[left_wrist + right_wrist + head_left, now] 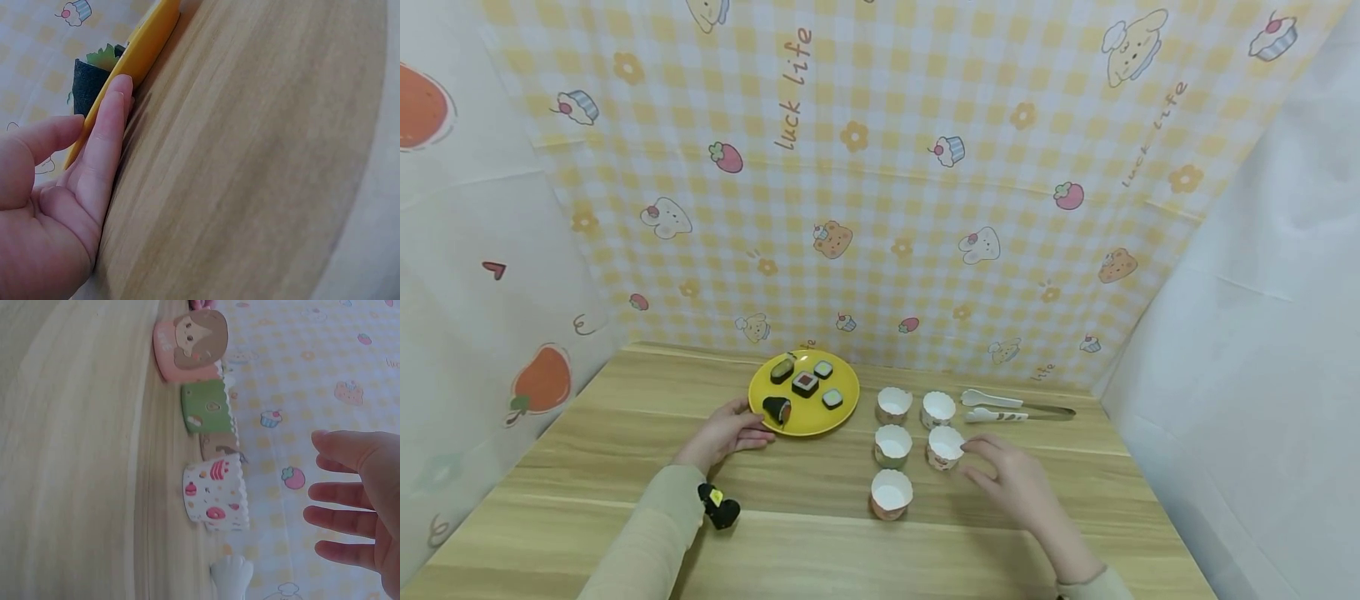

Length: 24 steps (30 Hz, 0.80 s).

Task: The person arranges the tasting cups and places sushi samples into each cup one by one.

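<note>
My left hand [730,435] pinches the rim of a round yellow plate [812,421], thumb at the upper edge and fingers underneath, as the left wrist view shows. Several sushi pieces lie on the plate; the dark cone-shaped hand roll [777,410] is closest to that hand. To the right, my right hand [1015,487] hovers beside a white patterned paper baking cup [945,447]. Its fingers are parted and hold nothing; in the right wrist view a gap separates the hand [356,500] from the cups. A pink cup [187,350] and a green cup [206,406] stand in line there.
Several paper cups stand in two columns mid-table, the pink one [891,496] nearest me. Tongs with white ends [996,415] lie behind my right hand. A checked cloth [880,275] rises at the table's back, with white cloth on both sides.
</note>
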Motion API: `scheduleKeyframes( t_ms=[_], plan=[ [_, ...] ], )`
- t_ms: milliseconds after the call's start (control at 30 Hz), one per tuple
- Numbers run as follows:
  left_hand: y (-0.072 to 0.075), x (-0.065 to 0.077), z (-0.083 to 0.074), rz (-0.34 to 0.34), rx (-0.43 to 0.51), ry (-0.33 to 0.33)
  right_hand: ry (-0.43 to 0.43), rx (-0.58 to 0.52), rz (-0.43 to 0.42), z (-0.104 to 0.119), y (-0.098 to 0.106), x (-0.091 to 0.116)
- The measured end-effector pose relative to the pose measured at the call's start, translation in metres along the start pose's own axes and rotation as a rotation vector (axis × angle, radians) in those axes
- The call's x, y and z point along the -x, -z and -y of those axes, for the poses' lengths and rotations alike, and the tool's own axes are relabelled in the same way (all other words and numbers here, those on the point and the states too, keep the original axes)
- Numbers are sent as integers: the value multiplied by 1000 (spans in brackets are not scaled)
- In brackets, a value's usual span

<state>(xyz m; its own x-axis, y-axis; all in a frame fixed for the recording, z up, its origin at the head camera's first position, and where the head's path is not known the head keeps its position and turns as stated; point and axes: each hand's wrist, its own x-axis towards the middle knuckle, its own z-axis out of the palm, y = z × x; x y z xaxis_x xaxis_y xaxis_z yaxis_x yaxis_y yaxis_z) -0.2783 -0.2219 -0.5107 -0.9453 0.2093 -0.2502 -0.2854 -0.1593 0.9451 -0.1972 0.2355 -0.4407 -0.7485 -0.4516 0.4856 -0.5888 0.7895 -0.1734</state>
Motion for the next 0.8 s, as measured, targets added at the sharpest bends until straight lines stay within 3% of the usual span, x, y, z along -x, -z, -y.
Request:
scheduleKeyframes(
  t_ms=[333, 800],
  plan=[
    [-2, 0, 0, -13, 2, 5, -77, 13, 46, -24, 6, 1],
    [-1, 0, 1, -1, 6, -7, -230, -22, 121, -60, -4, 9]
  ],
)
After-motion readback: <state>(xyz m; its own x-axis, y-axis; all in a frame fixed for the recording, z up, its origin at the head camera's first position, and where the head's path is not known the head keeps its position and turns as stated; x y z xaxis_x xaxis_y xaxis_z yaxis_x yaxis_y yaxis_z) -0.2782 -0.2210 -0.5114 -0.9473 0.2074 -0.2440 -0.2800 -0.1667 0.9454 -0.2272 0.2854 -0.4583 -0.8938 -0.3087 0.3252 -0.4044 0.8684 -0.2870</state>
